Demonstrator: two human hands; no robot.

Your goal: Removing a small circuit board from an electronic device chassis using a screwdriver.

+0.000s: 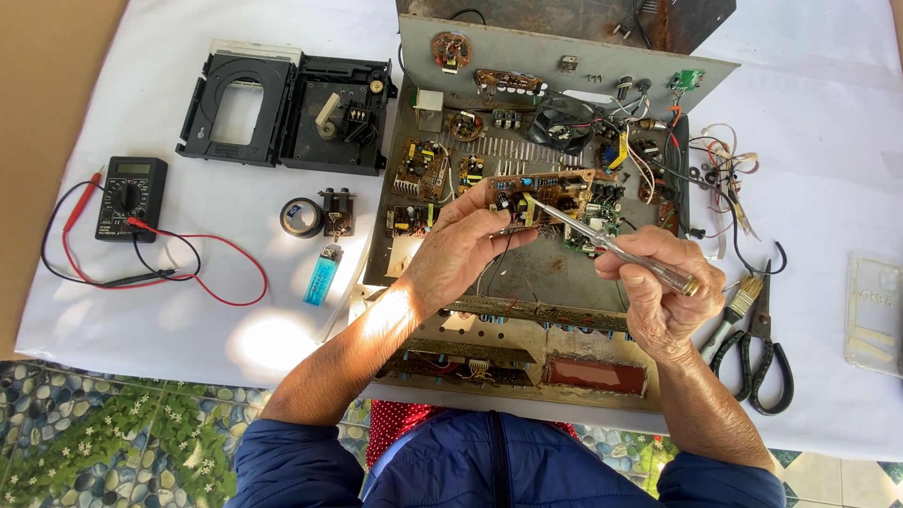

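Two hands work over an opened metal chassis (527, 282). Its cover is already off and the parts inside show. The left hand (461, 254) has its fingers closed on the edge of a brown circuit board (555, 193), tipped up over the middle of the chassis. The right hand (654, 282) has its fingers pinched on a clear-handled screwdriver (611, 246), tip on the board. The board looks still wired in. Farther left lie a blue lighter (322, 275), a tape roll (302, 217), a black multimeter (131, 198) and a disc drive tray (282, 111).
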